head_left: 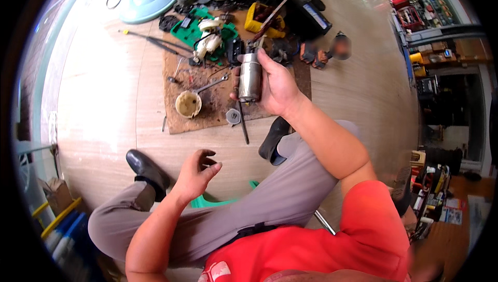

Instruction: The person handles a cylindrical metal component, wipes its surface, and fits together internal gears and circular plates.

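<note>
our right hand [277, 87] is wrapped tight around a scuffed, silver-grey metal cylinder [250, 78], held upright above the brown cardboard mat [207, 116], a dark fitting poking from its top end. our left hand [196, 170] hangs empty over the knee, fingers loosely curled and apart. a round cream cup [188, 104] sits on the mat, green tool tray [194, 30] beyond.

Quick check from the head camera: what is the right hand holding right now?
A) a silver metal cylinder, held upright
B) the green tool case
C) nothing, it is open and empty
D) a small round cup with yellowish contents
A: the right hand is closed around the silver metal cylinder, held upright above the brown mat, while the left hand hangs empty with curled fingers over the knee.
</note>
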A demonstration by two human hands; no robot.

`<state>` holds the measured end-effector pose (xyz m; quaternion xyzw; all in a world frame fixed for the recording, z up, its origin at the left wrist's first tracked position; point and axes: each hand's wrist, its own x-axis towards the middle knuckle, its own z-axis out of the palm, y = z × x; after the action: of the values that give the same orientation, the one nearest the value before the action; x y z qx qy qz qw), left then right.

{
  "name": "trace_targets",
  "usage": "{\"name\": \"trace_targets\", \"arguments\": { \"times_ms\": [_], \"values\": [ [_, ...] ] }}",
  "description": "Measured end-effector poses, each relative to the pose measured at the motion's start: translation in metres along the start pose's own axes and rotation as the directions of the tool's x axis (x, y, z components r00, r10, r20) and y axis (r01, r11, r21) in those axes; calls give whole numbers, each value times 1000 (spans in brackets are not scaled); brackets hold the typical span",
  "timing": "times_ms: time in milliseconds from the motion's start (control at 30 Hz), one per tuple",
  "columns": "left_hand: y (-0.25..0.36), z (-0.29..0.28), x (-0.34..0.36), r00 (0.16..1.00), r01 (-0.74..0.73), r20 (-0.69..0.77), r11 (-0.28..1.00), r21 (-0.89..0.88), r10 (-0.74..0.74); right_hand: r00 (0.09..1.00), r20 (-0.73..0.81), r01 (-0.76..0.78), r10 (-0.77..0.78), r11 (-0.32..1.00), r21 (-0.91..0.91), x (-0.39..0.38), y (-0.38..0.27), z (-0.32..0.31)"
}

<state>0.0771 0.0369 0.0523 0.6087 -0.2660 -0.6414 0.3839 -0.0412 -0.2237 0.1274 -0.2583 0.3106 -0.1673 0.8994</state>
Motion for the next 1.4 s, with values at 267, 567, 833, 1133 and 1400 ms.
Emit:
{"name": "trace_targets", "arguments": {
  "times_ms": [267,567,833,1133,1400],
  "values": [
    [-1,-2,-1,999,-1,39,999,53,-1,925,13,380,-380,925,16,-9,-62,-6],
    [3,5,1,1000,13,2,999,32,-13,930,-145,347,-337,937,47,-17,-68,-20],
    [3,9,6,1000,-8,17,994,113,6,928,-191,332,-320,943,29,-23,-63,-26],
    [1,10,10,1000,-21,23,978,206,16,942,-125,314,-310,949,14,-27,-60,-21],
    [-1,9,9,998,-28,54,975,219,16,940,-110,323,-323,946,-19,-28,-56,-15]
  ]
}}
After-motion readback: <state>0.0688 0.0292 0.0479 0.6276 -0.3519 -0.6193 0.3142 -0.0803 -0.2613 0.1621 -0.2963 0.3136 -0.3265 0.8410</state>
